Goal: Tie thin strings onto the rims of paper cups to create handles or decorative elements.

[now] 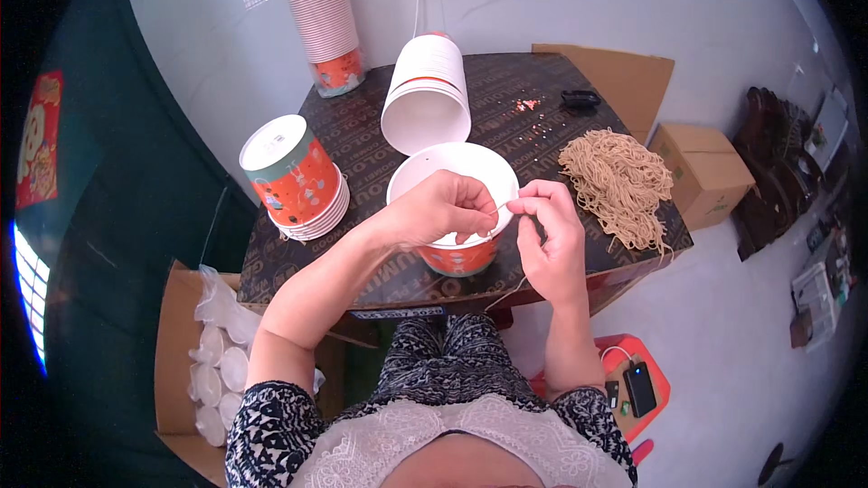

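Observation:
A white-and-orange paper bucket [458, 258] stands upright at the table's near edge, its open mouth facing me. Over its right rim, my left hand [440, 208] and my right hand [551, 233] nearly meet, both with fingers pinched on a thin beige cord [507, 295]. Part of that cord hangs down past the table edge. The fingers hide much of the rim where they work. To the right of my right hand lies a loose heap of beige cord [617, 183].
Nested white buckets [427, 81] lie on their side behind. An orange bucket stack [294, 172] stands left, a tall wrapped stack [323, 18] at the back. A black object [580, 98] and colourful bits sit far right. Cartons [703, 172] flank the table; a phone [639, 389] rests on a red stool.

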Tool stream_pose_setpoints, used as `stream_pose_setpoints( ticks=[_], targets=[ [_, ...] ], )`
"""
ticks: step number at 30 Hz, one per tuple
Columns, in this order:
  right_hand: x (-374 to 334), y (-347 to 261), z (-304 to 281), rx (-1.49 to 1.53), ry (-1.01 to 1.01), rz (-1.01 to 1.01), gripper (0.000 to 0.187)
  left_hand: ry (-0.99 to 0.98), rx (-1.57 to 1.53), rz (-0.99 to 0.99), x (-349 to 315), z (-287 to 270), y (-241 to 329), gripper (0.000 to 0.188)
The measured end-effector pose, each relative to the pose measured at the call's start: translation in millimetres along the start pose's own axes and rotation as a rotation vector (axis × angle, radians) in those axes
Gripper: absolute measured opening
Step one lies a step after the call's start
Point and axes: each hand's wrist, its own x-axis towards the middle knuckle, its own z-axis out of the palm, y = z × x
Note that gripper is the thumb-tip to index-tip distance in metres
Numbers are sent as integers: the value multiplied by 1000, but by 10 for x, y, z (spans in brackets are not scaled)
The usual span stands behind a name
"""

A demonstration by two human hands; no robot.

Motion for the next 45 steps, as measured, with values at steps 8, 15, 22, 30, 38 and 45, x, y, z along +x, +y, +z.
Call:
stream_pose_setpoints(
  ticks=[8, 15, 22, 30, 38, 45],
  targets=[
    [-35, -3, 102, 68, -63, 17, 22, -28, -8, 46, 21, -3, -34, 8],
    [-48, 2, 172, 47, 35, -24, 14, -15, 13, 10, 11, 11, 10, 8],
    [-129, -108, 192, -15, 79, -87, 14, 92, 14, -8, 3, 37, 36, 8],
    [-138, -8, 159, -7, 53, -95, 12, 60, 68, 34, 23, 15, -73, 11],
    [-117, 97, 232, -35, 28, -10, 11, 179, 393, 257, -54, 158, -110, 10],
    [-91, 86, 220, -36, 26, -11, 8, 541, 875, 526, -95, 356, -158, 13]
  ],
)
